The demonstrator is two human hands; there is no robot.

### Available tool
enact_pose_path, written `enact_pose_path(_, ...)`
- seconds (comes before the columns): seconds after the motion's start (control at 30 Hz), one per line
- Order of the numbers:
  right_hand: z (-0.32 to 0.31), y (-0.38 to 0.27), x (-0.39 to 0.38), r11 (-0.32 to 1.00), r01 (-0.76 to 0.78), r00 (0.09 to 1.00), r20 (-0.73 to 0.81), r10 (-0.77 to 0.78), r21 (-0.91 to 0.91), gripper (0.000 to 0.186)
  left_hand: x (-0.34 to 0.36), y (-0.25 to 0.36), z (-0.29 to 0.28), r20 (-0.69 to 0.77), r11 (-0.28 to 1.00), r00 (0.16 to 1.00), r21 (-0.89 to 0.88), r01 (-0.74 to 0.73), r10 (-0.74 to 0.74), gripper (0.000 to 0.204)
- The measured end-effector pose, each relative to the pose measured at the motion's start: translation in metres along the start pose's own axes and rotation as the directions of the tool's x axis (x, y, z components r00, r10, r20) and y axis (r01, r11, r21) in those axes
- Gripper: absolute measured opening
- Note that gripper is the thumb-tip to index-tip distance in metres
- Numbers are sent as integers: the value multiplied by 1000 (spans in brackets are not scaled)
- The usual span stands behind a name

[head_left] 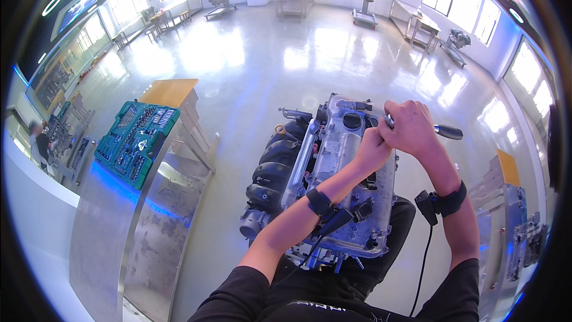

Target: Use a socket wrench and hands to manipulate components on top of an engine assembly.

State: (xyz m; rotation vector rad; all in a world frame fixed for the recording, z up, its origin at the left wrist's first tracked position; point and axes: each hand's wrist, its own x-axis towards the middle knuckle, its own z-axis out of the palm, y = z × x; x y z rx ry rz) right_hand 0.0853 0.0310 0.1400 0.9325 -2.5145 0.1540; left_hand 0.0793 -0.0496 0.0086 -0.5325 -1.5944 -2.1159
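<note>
In front of me stands a car engine with a grey metal valve cover (pixel 342 155) and a black intake manifold (pixel 271 173) on its left side. Over the cover's right edge, my right hand (pixel 409 124) is closed around a ratchet wrench (pixel 448 132). The wrench's dark handle sticks out to the right, and a bit of shiny metal shows at the left of the fist. My left hand (pixel 375 148) is closed right beside and below the right one, touching it. What its fingers grip is hidden. A black oil filler cap (pixel 352 121) sits just left of the hands.
A green socket set case (pixel 137 140) lies open on a metal workbench (pixel 161 203) to the left. Another bench (pixel 500 220) with metal parts stands at the right. A black cable (pixel 424 268) hangs from my right wrist strap. One person (pixel 42 146) is at the far left.
</note>
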Motion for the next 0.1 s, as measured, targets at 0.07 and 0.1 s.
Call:
enact_pose_path(0.07,1,1,0,1000,16,1000,-2,-16,7,21,0,-1,-1,9,1000,1000,3,-2,2,16)
enact_pose_path(0.1,2,3,0,999,30,1000,-5,-30,13,21,0,-1,-1,12,1000,1000,0,-5,5,16)
